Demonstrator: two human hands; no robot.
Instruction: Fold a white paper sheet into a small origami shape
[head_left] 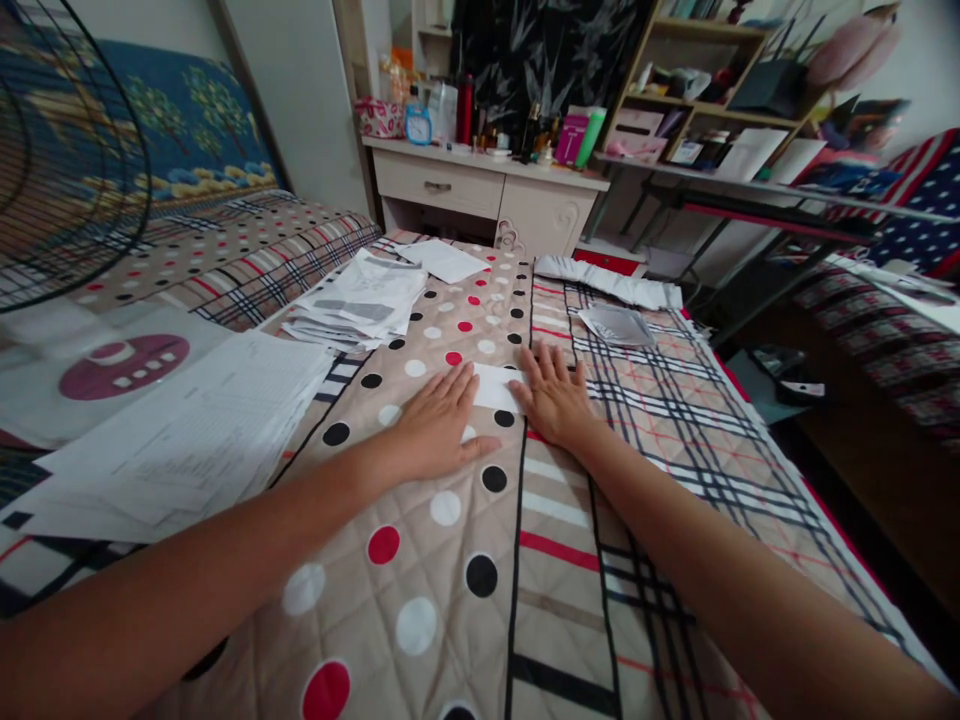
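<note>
A small white paper (496,387) lies flat on the patterned bedspread (450,620), between my two hands. My left hand (441,425) rests palm down at the paper's left end, its fingers straight and the thumb pointing right. At the right end, my right hand (556,398) lies palm down with its fingers spread, the thumb touching the paper. Both hands are open and grasp nothing. The parts of the paper beneath the fingers are hidden.
Left are printed sheets (202,430), a crumpled paper stack (364,300) and a plastic bag (97,370). Beyond my right hand lie a clear packet (619,326) and a folded white strip (607,280). A fan (67,150) stands at the upper left, a dresser (480,185) behind.
</note>
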